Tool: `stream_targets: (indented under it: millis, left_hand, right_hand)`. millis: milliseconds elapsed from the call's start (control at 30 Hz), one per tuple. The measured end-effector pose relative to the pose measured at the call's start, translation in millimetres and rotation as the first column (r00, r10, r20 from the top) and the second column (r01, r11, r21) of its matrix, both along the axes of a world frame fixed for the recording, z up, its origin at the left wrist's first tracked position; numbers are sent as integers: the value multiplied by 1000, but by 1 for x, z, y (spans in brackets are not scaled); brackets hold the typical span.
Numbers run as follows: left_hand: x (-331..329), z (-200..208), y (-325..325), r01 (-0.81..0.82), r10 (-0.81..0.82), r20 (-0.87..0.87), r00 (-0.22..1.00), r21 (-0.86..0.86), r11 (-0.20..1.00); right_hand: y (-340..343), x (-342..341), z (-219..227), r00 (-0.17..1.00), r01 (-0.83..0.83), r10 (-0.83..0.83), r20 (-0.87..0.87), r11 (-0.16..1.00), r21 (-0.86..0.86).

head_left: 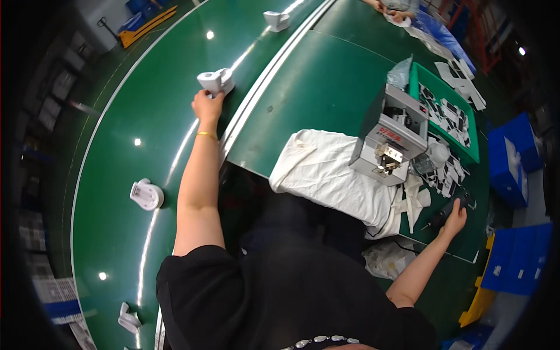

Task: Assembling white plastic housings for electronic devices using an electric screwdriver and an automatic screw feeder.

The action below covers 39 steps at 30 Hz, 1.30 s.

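Out on the green belt, my left hand [207, 106] reaches far forward, its fingers closed on the near edge of a white plastic housing [224, 80]. The housing has a rounded part and an upright part and stands on the belt. My right hand [455, 220] is at the right end of the workbench, wrapped round a dark electric screwdriver [442, 216] whose thin bit points left and down. Left of that hand lie white cloth strips [415, 201] on the bench. Beyond them stands a grey screw feeder machine [389, 137].
More white housings [147, 195], [276, 21], [129, 318] sit along the belt. A white cloth [326, 166] covers the bench's near edge. A green tray [475, 137] holds small black-and-white pieces. Blue bins [516, 256] stand right. Another person's hands [395, 14] work at the far end.
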<state>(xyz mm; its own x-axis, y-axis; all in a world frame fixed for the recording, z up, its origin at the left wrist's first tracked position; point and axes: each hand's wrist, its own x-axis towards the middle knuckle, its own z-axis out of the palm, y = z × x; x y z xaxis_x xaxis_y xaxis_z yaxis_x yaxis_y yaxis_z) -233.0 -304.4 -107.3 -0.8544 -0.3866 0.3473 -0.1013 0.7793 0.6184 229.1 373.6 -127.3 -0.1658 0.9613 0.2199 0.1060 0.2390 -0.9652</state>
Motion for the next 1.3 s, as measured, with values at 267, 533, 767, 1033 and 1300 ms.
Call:
stream_targets:
  millis: [267, 533, 767, 1033, 1300]
  left_hand:
    - [114, 46, -44, 165, -181, -182, 967, -100, 981]
    - [228, 42, -224, -44, 107, 284, 953, -219, 975]
    - [221, 74, -101, 392, -412, -39, 910, 405, 826]
    - [285, 98, 177, 514, -893, -132, 431, 849, 123]
    - [296, 104, 217, 932, -988, -64, -140, 329, -153]
  right_hand:
    - [-96, -5, 59, 997, 45, -65, 36, 915, 400]
    - [-190, -75, 85, 916, -290, 371, -152, 874, 389]
    - [-318, -97, 103, 629, -740, 775, 63, 572, 354]
    - [-359, -88, 111, 555, -737, 804, 214, 356, 575]
    - [-283, -32, 104, 373, -919, 811, -451, 256, -300]
